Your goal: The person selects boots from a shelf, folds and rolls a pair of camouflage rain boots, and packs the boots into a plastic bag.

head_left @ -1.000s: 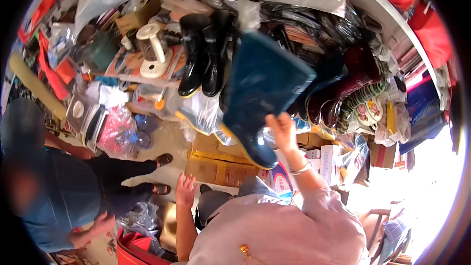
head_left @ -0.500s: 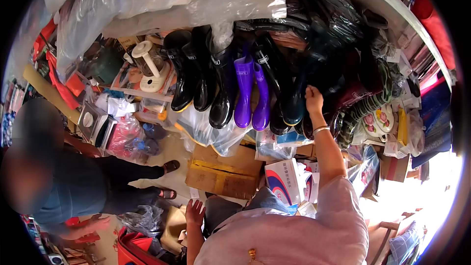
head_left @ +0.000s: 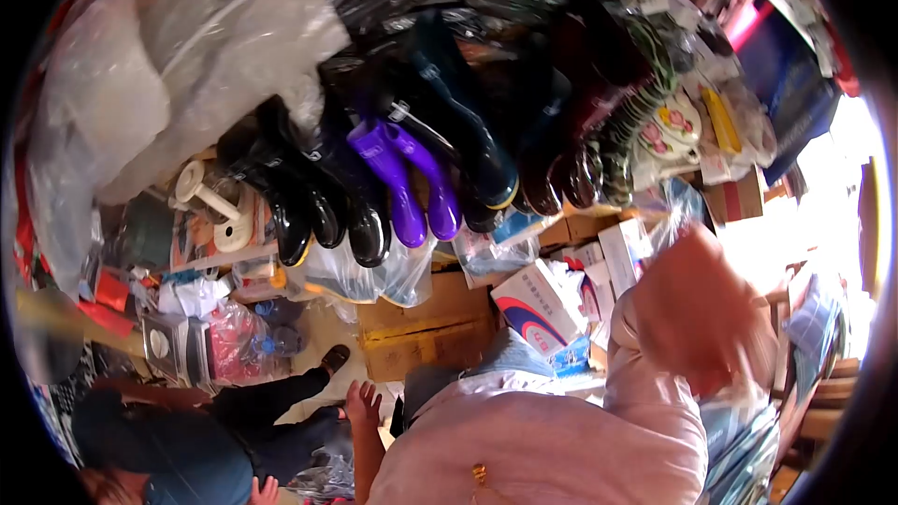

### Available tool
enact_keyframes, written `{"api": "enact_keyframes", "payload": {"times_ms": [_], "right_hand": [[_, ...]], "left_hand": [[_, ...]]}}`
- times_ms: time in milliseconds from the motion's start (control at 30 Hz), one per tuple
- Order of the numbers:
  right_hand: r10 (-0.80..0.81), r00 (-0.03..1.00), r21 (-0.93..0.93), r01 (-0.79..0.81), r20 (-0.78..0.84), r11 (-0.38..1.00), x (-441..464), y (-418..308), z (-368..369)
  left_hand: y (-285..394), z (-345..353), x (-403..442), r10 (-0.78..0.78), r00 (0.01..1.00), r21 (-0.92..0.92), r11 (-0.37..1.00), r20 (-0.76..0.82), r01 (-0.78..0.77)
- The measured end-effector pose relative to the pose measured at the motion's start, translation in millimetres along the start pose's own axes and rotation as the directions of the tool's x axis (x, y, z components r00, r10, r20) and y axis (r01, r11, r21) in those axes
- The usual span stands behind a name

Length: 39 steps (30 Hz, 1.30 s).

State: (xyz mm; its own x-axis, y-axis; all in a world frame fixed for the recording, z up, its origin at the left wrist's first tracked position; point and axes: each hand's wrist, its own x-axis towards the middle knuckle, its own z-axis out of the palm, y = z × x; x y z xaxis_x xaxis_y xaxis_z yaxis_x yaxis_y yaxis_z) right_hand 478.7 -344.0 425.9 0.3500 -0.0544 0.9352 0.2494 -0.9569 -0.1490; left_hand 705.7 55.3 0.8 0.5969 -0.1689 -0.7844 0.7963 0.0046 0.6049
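A row of rubber boots stands along the shelf: black boots, a purple pair, a dark teal boot and dark red boots. Low at the centre, my left hand is raised with its fingers apart and touches nothing. On the right, away from the boots, my right arm is bent and smeared by motion; the fingers of my right hand cannot be made out, nor whether they hold anything.
A cardboard box and a white printed box lie below the shelf. Another person is at the lower left. Plastic sheeting hangs at the upper left, above a white appliance.
My right hand has let go of the teal boot, which now stands in the row, and has swung back to the right. The view has turned, and the other person appears lower.
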Motion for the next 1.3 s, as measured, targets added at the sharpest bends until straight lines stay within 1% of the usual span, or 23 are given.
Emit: {"api": "enact_keyframes", "payload": {"times_ms": [33, 67, 167, 333, 433, 533, 600, 633, 700, 733, 800, 867, 933, 967, 1000, 1033, 1067, 1100, 1133, 1200, 1233, 1267, 1300], "right_hand": [[-0.073, 0.983, 0.379, 0.133, -0.168, 0.916, 17.1, -10.9, 2.7], [-0.144, 0.933, 0.65, 0.335, -0.33, 0.682, 34.3, -21.9, 5.3], [-0.34, 0.858, 0.576, 0.512, -0.385, 0.638, 60.2, -25.9, 1.3], [-0.229, 0.909, 0.66, 0.41, -0.347, 0.629, 43.5, -20.9, -18.7], [-0.195, 0.901, 0.735, 0.429, -0.387, 0.525, 40.2, -4.5, -28.1], [-0.295, 0.892, 0.635, 0.452, -0.343, 0.626, 9.8, 20.3, -57.7], [0.05, 0.929, 0.343, 0.085, -0.368, 0.936, -30.6, 62.1, -73.9], [0.211, 0.884, 0.181, -0.147, -0.418, 0.972, -51.6, 88.4, -77.0], [0.477, 0.6, 0.213, -0.459, -0.642, 0.863, -80.5, 156.2, -67.3], [0.573, 0.51, 0.292, -0.528, -0.642, 0.798, -109.0, 197.6, -64.2], [0.741, 0.401, 0.102, -0.842, -0.539, 0.529, -185.7, 268.3, -60.7], [0.773, 0.531, -0.181, -0.847, -0.346, 0.501, -295.7, 359.5, -70.1], [0.79, 0.56, -0.069, -0.824, -0.249, 0.562, -306.0, 372.4, -71.8], [0.863, 0.439, -0.05, -0.896, -0.252, 0.441, -305.7, 373.3, -77.4], [0.916, 0.309, -0.037, -0.95, -0.257, 0.31, -301.6, 368.8, -85.2], [0.916, 0.259, -0.314, -0.936, -0.307, 0.16, -284.6, 355.7, -91.3], [0.914, 0.265, -0.316, -0.934, -0.307, 0.165, -286.6, 353.2, -98.1], [0.868, 0.328, -0.372, -0.91, -0.373, 0.184, -289.0, 351.7, -107.6], [0.814, 0.389, -0.427, -0.883, -0.432, 0.195, -291.3, 347.3, -113.2], [0.754, 0.447, -0.259, -0.894, -0.481, 0.366, -274.1, 316.7, -126.7], [0.774, 0.391, -0.203, -0.92, -0.498, 0.334, -262.2, 298.5, -136.6], [0.731, 0.44, -0.051, -0.871, -0.522, 0.489, -249.1, 279.4, -142.4], [0.75, 0.401, 0.0, -0.882, -0.527, 0.472, -234.7, 253.0, -152.0]], "left_hand": [[8.0, 6.1, 1.8, 0.026, 1.0, 0.052, 0.998, -0.004, -0.026], [17.8, 15.6, -0.5, 0.019, 1.0, 0.083, 0.996, -0.001, -0.018], [34.6, 48.8, -6.1, 0.084, 0.993, 0.175, 0.98, 0.078, -0.097], [11.5, 77.8, -13.1, 0.091, 0.978, 0.222, 0.966, 0.188, -0.133], [-14.2, 77.6, -25.6, 0.02, 0.992, 0.407, 0.911, 0.128, -0.071], [-54.4, 57.1, -33.0, 0.015, 0.998, 0.441, 0.896, 0.068, -0.044], [-73.3, 50.4, -46.8, -0.021, 1.0, 0.408, 0.913, -0.012, 0.024], [-82.5, 45.8, -53.8, -0.065, 0.995, 0.379, 0.921, -0.077, 0.089], [-99.9, 31.2, -72.4, -0.058, 0.994, 0.323, 0.943, -0.09, 0.084], [-109.2, 23.3, -82.9, -0.051, 0.994, 0.278, 0.958, -0.092, 0.075], [-144.6, -10.4, -78.1, 0.102, 0.992, 0.218, 0.972, -0.072, -0.085], [-161.1, -12.7, -93.7, 0.145, 0.973, 0.122, 0.985, -0.181, -0.124], [-175.1, -26.5, -107.0, 0.146, 0.96, 0.164, 0.981, -0.239, -0.108], [-192.3, -50.0, -97.0, 0.365, 0.927, 0.434, 0.851, -0.085, -0.295], [-208.3, -71.7, -87.8, 0.557, 0.827, 0.629, 0.616, 0.076, -0.473], [-210.5, -75.4, -82.6, 0.4, 0.916, 0.506, 0.782, 0.042, -0.364], [-216.4, -81.7, -79.8, 0.218, 0.975, 0.369, 0.904, 0.038, -0.217], [-236.7, -93.9, -66.6, 0.278, 0.96, 0.258, 0.93, -0.035, -0.26], [-237.9, -94.1, -66.3, 0.278, 0.96, 0.255, 0.931, -0.032, -0.261], [-233.2, -83.3, -62.7, 0.164, 0.982, 0.238, 0.962, -0.097, -0.137], [-223.8, -72.7, -61.8, 0.164, 0.983, 0.238, 0.961, -0.089, -0.139], [-197.7, -41.8, -74.1, 0.118, 0.978, 0.228, 0.971, -0.17, -0.078], [-181.1, -20.2, -84.1, 0.07, 0.966, 0.212, 0.977, -0.249, -0.016]]}}
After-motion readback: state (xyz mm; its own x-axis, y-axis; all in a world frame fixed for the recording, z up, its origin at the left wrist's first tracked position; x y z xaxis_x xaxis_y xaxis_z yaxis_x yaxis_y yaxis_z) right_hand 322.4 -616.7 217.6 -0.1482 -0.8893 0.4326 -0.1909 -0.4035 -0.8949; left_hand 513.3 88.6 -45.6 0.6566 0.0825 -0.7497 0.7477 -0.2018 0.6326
